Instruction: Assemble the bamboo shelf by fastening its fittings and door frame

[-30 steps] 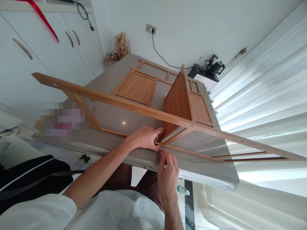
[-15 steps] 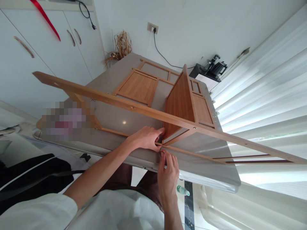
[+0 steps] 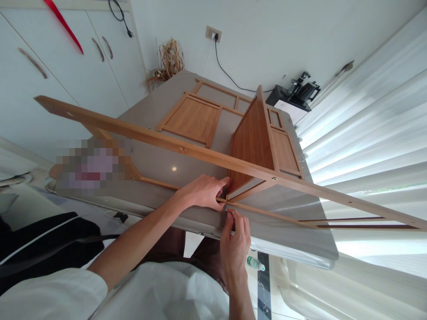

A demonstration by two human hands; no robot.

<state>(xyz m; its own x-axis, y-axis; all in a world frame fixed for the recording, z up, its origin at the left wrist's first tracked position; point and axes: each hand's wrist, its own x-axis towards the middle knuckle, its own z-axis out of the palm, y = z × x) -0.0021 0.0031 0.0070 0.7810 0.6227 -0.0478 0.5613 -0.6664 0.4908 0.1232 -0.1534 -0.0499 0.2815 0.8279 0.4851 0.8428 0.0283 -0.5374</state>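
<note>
A wooden frame point(image 3: 156, 138) stands on its long side at the near edge of the table, with an upright wooden panel point(image 3: 252, 138) meeting it at right angles. My left hand point(image 3: 205, 192) is closed around the frame's lower rail point(image 3: 267, 212) beside the panel's bottom corner, thumb reaching towards the panel. Just below that joint, my right hand point(image 3: 236, 240) pinches a small metal hex key point(image 3: 226, 208), its tip at the rail. The fingers partly hide the key. A round bolt head point(image 3: 274, 179) shows in the upper rail.
A flat framed panel point(image 3: 191, 118) lies on the grey table point(image 3: 150, 160); another panel point(image 3: 285, 149) is behind the upright one. A black kettle point(image 3: 307, 92) stands at the back right. A bottle point(image 3: 255, 263) is on the floor. Pale curtains point(image 3: 373, 133) hang at the right.
The view has shifted slightly. My left hand keeps its hold on the rail, while my right hand and the hex key have shifted a little, the fingers slightly lower from the joint.
</note>
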